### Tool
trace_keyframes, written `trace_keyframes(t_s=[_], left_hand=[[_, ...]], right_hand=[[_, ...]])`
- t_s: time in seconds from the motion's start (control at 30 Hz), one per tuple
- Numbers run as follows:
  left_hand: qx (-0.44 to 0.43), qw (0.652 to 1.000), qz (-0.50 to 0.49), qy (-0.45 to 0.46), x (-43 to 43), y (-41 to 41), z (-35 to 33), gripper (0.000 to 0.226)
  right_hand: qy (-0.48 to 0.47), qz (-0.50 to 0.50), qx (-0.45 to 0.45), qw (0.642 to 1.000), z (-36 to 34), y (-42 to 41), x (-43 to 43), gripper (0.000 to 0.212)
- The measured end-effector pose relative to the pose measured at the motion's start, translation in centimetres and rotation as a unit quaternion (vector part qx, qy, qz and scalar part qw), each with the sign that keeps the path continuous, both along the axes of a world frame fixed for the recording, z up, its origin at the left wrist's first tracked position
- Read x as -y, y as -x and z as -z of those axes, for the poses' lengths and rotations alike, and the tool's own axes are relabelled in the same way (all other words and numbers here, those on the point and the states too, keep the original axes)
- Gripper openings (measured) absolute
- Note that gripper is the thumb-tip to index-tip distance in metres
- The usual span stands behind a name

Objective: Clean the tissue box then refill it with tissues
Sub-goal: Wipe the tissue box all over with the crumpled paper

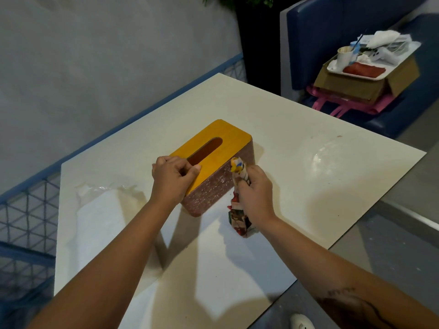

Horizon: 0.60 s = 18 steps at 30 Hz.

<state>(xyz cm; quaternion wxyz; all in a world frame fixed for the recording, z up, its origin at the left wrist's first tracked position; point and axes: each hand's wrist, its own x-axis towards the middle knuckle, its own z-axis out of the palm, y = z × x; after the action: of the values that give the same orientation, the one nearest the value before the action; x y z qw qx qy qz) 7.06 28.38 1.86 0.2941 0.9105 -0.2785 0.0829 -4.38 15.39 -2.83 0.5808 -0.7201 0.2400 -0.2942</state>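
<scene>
The yellow-lidded, speckled brown tissue box (225,142) sits mid-way on the white surface (308,186). The left hand (172,179) curls its fingers over the lid's near end, gripping it. The right hand (255,191) has its fingers wrapped round a bunched multicoloured cloth (238,217), held against the box's side. A clear-wrapped pack of white tissues (99,210) lies to the left.

The box (215,186) has a yellow lid (228,138) and reddish-brown sides flecked with white; its slot (204,151) looks dark red inside. The cloth (238,217) is a busy print of red, white, yellow and blue. The counter (308,186) is cream. Beyond its far right corner, a blue seat (320,32) bears a white tray (329,66) and pink straps (319,103).
</scene>
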Motion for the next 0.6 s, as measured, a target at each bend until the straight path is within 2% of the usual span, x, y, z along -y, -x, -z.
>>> trace_keyframes(t_s=[0.07,0.17,0.33,0.47,0.57,0.6], left_hand=[[-0.004,1.0,-0.007,-0.01,0.0,0.0,0.0,0.028],[-0.012,1.0,-0.011,-0.017,0.0,-0.1,0.1,0.03],[-0.019,1.0,-0.015,-0.012,-0.1,-0.1,0.0,0.03],[-0.019,1.0,-0.017,-0.016,0.0,0.2,-0.2,0.029],[-0.021,1.0,-0.016,-0.013,0.0,0.4,-0.4,0.028],[-0.021,1.0,-0.015,-0.014,0.0,0.4,-0.5,0.028]], right_hand=[[0.006,-0.017,0.006,1.0,0.1,0.3,-0.3,0.03],[-0.052,0.001,0.002,0.999,-0.1,0.3,0.4,0.038],[-0.137,0.095,-0.013,0.986,-0.7,-0.4,3.2,0.018],[-0.103,0.101,-0.017,0.989,-0.7,-1.4,3.6,0.02],[-0.05,0.092,-0.01,0.994,-1.0,-1.5,2.0,0.037],[-0.034,0.089,-0.003,0.995,-0.9,-1.5,1.2,0.032]])
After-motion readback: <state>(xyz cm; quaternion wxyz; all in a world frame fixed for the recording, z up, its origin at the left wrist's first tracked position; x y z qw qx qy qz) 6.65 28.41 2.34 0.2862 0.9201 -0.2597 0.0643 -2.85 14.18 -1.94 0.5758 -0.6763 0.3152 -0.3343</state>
